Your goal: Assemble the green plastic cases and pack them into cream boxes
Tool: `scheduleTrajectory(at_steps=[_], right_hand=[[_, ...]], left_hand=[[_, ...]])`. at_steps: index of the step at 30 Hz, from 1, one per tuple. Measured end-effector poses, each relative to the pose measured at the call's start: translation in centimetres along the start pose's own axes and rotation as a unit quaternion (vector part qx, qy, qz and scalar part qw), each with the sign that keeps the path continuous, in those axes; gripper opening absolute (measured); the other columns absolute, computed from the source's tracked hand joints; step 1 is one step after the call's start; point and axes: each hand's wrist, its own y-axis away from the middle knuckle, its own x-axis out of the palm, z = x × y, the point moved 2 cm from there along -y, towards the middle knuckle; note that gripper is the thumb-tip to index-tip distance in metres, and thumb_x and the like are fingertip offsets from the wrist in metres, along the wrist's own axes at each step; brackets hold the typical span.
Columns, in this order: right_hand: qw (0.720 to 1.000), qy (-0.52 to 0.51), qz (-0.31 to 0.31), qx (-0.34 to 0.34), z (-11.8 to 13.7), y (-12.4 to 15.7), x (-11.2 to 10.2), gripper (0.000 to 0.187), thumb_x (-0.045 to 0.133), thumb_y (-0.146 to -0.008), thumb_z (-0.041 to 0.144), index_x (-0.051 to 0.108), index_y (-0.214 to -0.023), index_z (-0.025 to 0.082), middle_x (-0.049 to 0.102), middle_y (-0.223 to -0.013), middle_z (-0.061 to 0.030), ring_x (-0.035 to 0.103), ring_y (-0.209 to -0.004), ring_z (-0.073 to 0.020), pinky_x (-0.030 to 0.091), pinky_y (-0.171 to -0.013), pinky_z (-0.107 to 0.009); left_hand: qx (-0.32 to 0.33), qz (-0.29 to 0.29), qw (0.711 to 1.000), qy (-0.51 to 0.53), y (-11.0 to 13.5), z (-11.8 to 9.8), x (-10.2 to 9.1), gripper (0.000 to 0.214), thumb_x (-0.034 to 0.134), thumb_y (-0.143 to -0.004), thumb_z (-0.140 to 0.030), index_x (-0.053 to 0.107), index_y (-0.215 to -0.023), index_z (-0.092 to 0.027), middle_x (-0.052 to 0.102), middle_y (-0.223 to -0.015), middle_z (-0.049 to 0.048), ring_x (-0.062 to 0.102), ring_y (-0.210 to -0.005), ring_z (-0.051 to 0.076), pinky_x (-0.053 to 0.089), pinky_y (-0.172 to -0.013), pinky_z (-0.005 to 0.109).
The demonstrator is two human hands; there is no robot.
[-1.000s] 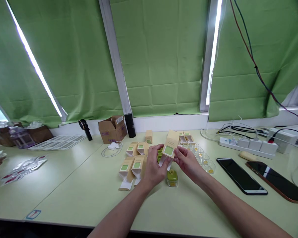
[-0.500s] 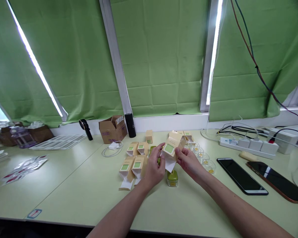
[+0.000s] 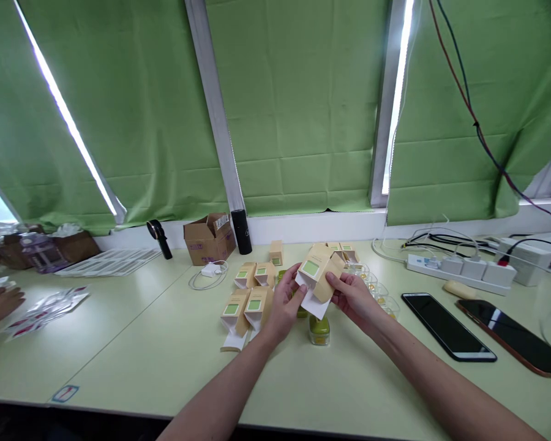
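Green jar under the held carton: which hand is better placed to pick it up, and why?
Probably the left hand: it only pinches the carton at its open lower end, just above the jar, while the right hand grips the carton's body and seems to carry it.

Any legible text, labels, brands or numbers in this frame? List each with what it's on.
No text here can be read as words.
Tan carton, held by left hand and right hand: plain green square panel, no legible print.
Brown cardboard box: purple print and a white label, too blurred.
Sticker at bottom left: red mark in a blue frame, too small.
Red-and-white sheets: print too blurred.
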Motion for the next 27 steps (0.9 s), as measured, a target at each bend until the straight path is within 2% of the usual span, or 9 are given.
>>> scheduleTrajectory(at_steps=[4, 9, 13, 17, 23, 27], right_hand=[[1.0, 0.01, -0.003, -0.001, 0.1, 0.1, 0.0, 0.042, 0.092, -0.072, 0.054, 0.08, -0.092, 0.019, 0.083, -0.098, -0.0134, 0.079, -0.087, -0.0277, 0.065, -0.077, -0.038], [0.999, 0.021, -0.024, -0.007, -0.1, -0.2, -0.3, 0.043, 0.093, -0.07, 0.055, 0.08, -0.092, 0.02, 0.083, -0.093, -0.0126, 0.078, -0.08, -0.0265, 0.063, -0.072, -0.037], [0.998, 0.031, -0.063, -0.007, -0.2, -0.3, -0.6, 0.047, 0.095, -0.065, 0.056, 0.08, -0.088, 0.018, 0.082, -0.085, -0.0104, 0.069, -0.064, -0.0188, 0.05, -0.053, -0.028], [0.996, 0.036, -0.079, -0.006, -0.2, -0.3, -0.7, 0.049, 0.097, -0.061, 0.058, 0.079, -0.08, 0.017, 0.078, -0.074, -0.0078, 0.06, -0.056, -0.0139, 0.04, -0.048, -0.025], [0.995, 0.068, -0.076, -0.012, -0.4, -0.3, -0.8, 0.051, 0.094, -0.063, 0.061, 0.078, -0.082, 0.017, 0.078, -0.075, -0.0084, 0.059, -0.057, -0.0141, 0.039, -0.05, -0.026], [0.995, 0.083, -0.058, -0.017, -0.7, -0.3, -0.7, 0.053, 0.094, -0.063, 0.063, 0.078, -0.086, 0.018, 0.079, -0.078, -0.0084, 0.061, -0.058, -0.0156, 0.046, -0.054, -0.029]], left_hand=[[-0.024, -0.005, 0.998, 0.058, -0.5, 0.4, -0.4, 0.062, 0.076, -0.086, -0.043, 0.058, -0.141, -0.019, 0.072, -0.131, 0.0123, 0.068, -0.114, 0.028, 0.054, -0.095, 0.037], [-0.022, -0.007, 0.998, 0.064, -0.6, 0.6, -0.5, 0.062, 0.078, -0.086, -0.047, 0.061, -0.139, -0.021, 0.073, -0.127, 0.0112, 0.068, -0.115, 0.028, 0.053, -0.098, 0.039], [-0.019, -0.028, 0.999, 0.042, -0.6, 0.2, -0.5, 0.058, 0.074, -0.089, -0.059, 0.065, -0.131, -0.02, 0.075, -0.115, 0.0097, 0.07, -0.103, 0.025, 0.054, -0.091, 0.036], [-0.012, -0.06, 0.998, -0.003, -0.6, -0.4, -0.5, 0.051, 0.07, -0.091, -0.065, 0.068, -0.115, -0.02, 0.072, -0.095, 0.0057, 0.065, -0.084, 0.019, 0.051, -0.077, 0.031], [0.001, -0.058, 0.998, -0.005, -0.6, -0.9, -0.3, 0.048, 0.072, -0.09, -0.065, 0.065, -0.102, -0.019, 0.069, -0.084, 0.0035, 0.063, -0.075, 0.017, 0.051, -0.071, 0.028], [-0.031, -0.04, 0.999, -0.001, -0.7, -0.5, 0.0, 0.05, 0.078, -0.086, -0.064, 0.065, -0.098, -0.018, 0.073, -0.088, 0.005, 0.066, -0.076, 0.017, 0.054, -0.072, 0.029]])
